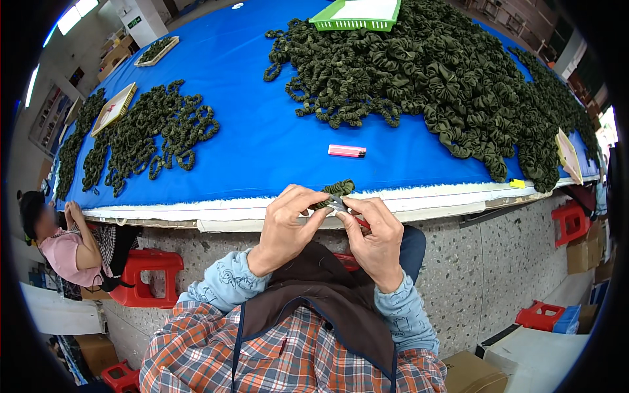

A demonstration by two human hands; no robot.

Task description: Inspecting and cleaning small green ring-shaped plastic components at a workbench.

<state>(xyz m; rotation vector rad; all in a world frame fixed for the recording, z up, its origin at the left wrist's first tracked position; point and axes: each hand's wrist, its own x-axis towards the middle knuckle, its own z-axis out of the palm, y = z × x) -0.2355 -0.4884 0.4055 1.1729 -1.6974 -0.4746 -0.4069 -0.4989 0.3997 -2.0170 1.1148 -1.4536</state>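
At the near edge of the table, my left hand (288, 223) has its thumb and forefinger closed on a small dark green scrunchie (341, 187). My right hand (378, 237) meets it fingertip to fingertip, closed around small scissors (337, 203) with grey metal at the front and a red part showing beneath the fingers. The metal lies right by the scrunchie; whether it touches the fabric is hidden by the fingers. Beyond both hands, a pink lighter (346, 151) rests on the blue table cover (262, 157).
A large heap of dark green scrunchies (419, 78) fills the far right, under a green basket (357, 25). Smaller piles (154, 128) lie left by a yellow tray (114, 109). A co-worker (72, 245) sits at the left edge by a red stool (149, 275). Another tray (569, 156) stands right.
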